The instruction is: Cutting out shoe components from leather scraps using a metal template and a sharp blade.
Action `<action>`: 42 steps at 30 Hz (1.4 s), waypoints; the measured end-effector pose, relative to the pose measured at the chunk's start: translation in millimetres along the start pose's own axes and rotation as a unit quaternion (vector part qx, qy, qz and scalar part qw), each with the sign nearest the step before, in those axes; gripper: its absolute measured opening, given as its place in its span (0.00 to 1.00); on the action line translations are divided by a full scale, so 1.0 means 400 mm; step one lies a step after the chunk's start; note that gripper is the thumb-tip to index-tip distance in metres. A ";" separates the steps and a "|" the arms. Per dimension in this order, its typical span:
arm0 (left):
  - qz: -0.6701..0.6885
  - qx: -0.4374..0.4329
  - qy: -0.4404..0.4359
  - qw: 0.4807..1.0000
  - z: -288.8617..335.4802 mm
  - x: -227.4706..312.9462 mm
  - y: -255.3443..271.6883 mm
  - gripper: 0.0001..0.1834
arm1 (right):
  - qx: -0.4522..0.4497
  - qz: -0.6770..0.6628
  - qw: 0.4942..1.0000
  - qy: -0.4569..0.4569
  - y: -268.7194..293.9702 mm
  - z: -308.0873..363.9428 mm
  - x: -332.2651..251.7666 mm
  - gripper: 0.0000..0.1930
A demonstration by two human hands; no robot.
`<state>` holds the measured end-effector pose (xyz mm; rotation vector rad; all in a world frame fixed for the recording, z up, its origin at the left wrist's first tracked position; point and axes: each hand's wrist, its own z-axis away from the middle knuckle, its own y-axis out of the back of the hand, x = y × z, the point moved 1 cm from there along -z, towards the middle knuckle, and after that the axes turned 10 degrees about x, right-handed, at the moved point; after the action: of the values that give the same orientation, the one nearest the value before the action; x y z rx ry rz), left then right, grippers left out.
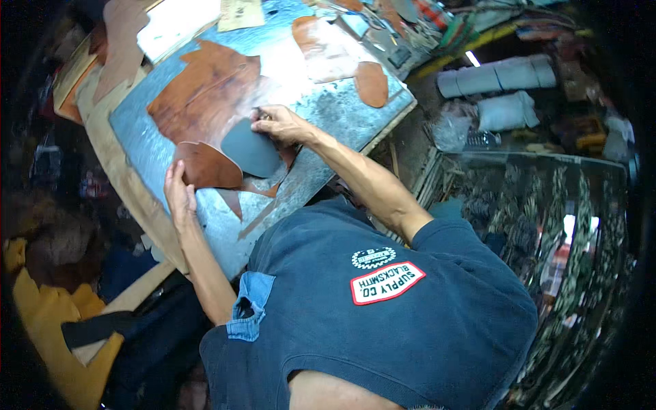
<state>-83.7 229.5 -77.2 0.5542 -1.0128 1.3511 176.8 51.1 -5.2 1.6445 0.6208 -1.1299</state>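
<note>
Our right hand (277, 125) is closed around a small dark tool, too small to identify, with its tip at the upper edge of a grey oval pattern piece (251, 150) that lies on the brown leather hide (205, 92). Our left hand (179, 195) lies open and flat at seven o'clock from the pattern, fingers pressing a curved brown leather offcut (208, 167) against the metal-topped workbench (328, 109). We judge the work as partly done: several shaped pieces already lie loose, one rounded brown piece (372, 83) at two o'clock from the right hand and a paler one (321, 41) at one o'clock, while much of the hide remains whole. As for packages and labels, a pale cardboard sheet (240, 14) sits at twelve o'clock near the bench's far edge, grey rolls (495, 75) and a white wrapped bundle (506, 109) lie at three o'clock beyond the bench, and a red-edged white patch (386, 281) with a round white badge above it sits on our dark blue shirt at five o'clock.
</note>
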 end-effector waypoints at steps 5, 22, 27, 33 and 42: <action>0.105 -0.067 0.047 0.991 -0.053 0.032 -0.038 0.19 | 0.266 -0.321 0.883 -0.217 0.050 0.095 0.072 0.06; -0.200 -0.013 -0.116 0.973 -0.252 0.177 -0.030 0.18 | 0.282 -0.392 0.820 -0.305 0.060 0.200 0.097 0.12; -0.210 0.007 -0.068 0.975 -0.257 0.182 0.207 0.15 | 0.259 -0.391 0.835 -0.287 0.064 0.191 0.096 0.11; -0.342 0.148 -0.314 0.873 -0.145 0.242 0.150 0.17 | 0.299 -0.543 0.738 -0.267 0.137 0.245 0.143 0.13; -0.237 -0.346 -0.115 0.901 0.212 0.241 -0.354 0.20 | 0.428 -0.456 0.753 -0.203 0.369 0.423 0.129 0.18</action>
<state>20.7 184.2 76.5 0.3790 -1.3551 0.4418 255.9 -165.1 4.3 1.7000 0.6656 -2.7371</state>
